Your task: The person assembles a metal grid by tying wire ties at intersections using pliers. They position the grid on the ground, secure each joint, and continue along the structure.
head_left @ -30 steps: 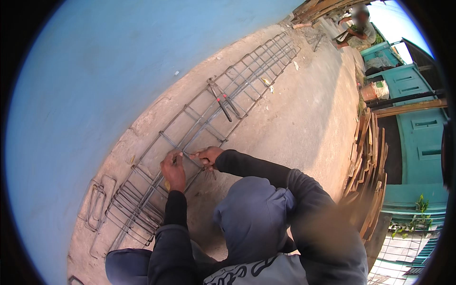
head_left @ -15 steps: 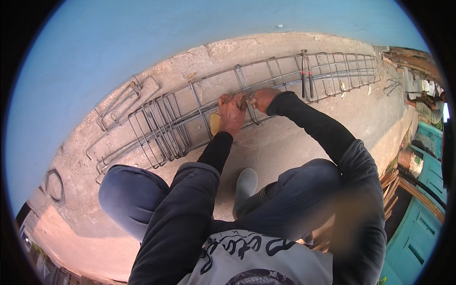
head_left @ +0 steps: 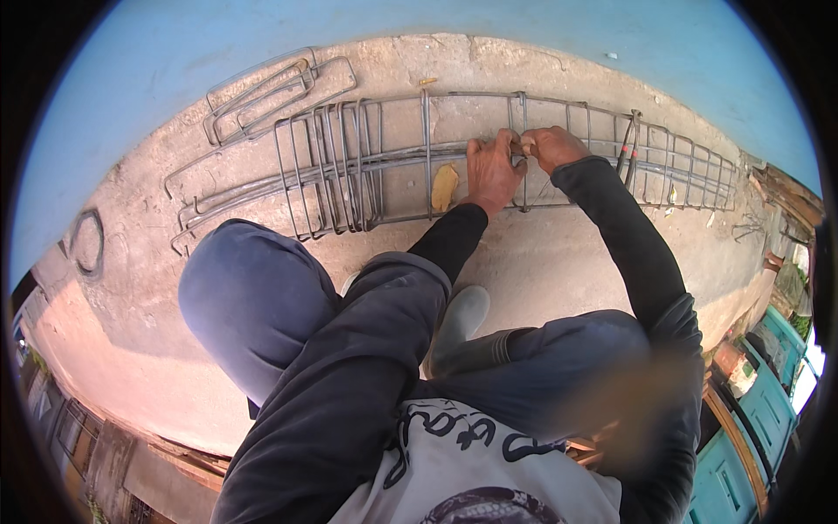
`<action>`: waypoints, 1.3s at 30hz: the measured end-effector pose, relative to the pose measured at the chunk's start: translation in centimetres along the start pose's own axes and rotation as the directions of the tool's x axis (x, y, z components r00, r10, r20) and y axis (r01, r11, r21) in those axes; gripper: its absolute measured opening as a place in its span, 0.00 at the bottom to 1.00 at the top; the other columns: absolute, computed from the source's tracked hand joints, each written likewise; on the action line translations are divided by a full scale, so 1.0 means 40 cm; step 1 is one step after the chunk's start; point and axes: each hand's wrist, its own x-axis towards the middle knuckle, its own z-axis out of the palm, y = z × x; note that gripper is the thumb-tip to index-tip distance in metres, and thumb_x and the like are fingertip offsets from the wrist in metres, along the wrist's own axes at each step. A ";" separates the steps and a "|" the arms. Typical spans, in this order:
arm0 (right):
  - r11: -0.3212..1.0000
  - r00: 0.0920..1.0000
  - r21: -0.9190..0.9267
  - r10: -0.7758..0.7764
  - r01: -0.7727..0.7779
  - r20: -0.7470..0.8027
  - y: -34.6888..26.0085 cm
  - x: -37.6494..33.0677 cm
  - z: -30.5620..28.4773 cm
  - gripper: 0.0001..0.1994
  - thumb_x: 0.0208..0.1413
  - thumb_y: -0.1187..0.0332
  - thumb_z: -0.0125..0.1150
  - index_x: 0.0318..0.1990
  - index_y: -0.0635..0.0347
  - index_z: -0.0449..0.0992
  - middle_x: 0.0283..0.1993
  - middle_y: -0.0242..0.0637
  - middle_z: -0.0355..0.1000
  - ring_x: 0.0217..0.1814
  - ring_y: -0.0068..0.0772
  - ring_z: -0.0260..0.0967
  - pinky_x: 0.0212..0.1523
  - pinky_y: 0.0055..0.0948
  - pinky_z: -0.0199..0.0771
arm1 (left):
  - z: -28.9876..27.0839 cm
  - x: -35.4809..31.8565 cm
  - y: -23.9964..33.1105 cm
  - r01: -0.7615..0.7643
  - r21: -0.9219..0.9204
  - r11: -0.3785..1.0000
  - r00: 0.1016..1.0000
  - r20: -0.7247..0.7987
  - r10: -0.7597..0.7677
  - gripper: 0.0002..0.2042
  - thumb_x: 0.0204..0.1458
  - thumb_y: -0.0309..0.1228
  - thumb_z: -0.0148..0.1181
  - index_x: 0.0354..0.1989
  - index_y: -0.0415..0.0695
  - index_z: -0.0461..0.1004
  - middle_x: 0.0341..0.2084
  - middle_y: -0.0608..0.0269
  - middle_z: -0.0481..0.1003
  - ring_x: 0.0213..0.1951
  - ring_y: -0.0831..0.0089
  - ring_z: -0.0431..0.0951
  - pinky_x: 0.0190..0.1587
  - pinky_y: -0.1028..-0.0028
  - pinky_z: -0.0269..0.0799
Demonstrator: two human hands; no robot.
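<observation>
Grey rebar cage (head_left: 427,131), blue wall (head_left: 419,17), red-and-black pincers (head_left: 621,163), grey boot (head_left: 466,309)

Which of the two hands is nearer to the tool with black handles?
The right hand: it is between the black-handled tool and the left hand.

- From here, a hand could pass over the floor (head_left: 524,262) between boot (head_left: 461,316) and cage (head_left: 427,140).
- Bunched rings (head_left: 359,157) crowd the cage's left end.
- Cutters (head_left: 630,171) lie across it, beyond the right hand (head_left: 552,148).
- The wall (head_left: 175,70) bars the far side.
</observation>
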 end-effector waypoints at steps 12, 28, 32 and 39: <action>0.985 0.961 -0.170 0.018 0.030 0.277 0.149 -0.033 0.091 0.10 0.58 0.64 0.58 0.40 0.59 0.81 0.29 0.47 0.77 0.28 0.44 0.75 0.34 0.39 0.75 | 0.013 0.009 0.027 0.142 -0.025 0.990 0.990 -0.018 -0.143 0.11 0.48 0.32 0.68 0.38 0.50 0.74 0.31 0.67 0.82 0.38 0.67 0.71 0.55 0.66 0.51; 0.668 0.624 0.341 0.743 -0.662 -0.242 0.521 -0.184 0.106 0.48 0.47 0.49 0.73 0.71 0.58 0.52 0.56 0.57 0.73 0.62 0.57 0.70 0.61 0.45 0.70 | 0.021 -0.156 0.062 0.104 0.057 0.993 0.971 0.209 -0.114 0.20 0.60 0.43 0.60 0.54 0.43 0.71 0.37 0.52 0.78 0.40 0.53 0.77 0.51 0.57 0.67; 0.672 0.622 0.338 0.739 -0.659 -0.258 0.520 -0.157 0.135 0.44 0.47 0.52 0.72 0.69 0.58 0.57 0.55 0.57 0.74 0.59 0.57 0.71 0.59 0.46 0.71 | -0.026 -0.159 0.065 0.313 -0.262 0.913 0.904 0.377 -0.202 0.21 0.57 0.44 0.62 0.49 0.40 0.75 0.39 0.49 0.78 0.44 0.58 0.78 0.44 0.66 0.73; 0.565 0.454 0.226 0.797 -0.794 -0.399 0.461 -0.147 0.113 0.33 0.46 0.56 0.71 0.63 0.40 0.71 0.56 0.50 0.71 0.59 0.53 0.70 0.59 0.44 0.72 | -0.021 -0.185 0.078 0.118 -0.081 0.990 0.977 0.190 -0.101 0.09 0.55 0.34 0.64 0.35 0.40 0.80 0.28 0.52 0.77 0.34 0.55 0.76 0.39 0.61 0.72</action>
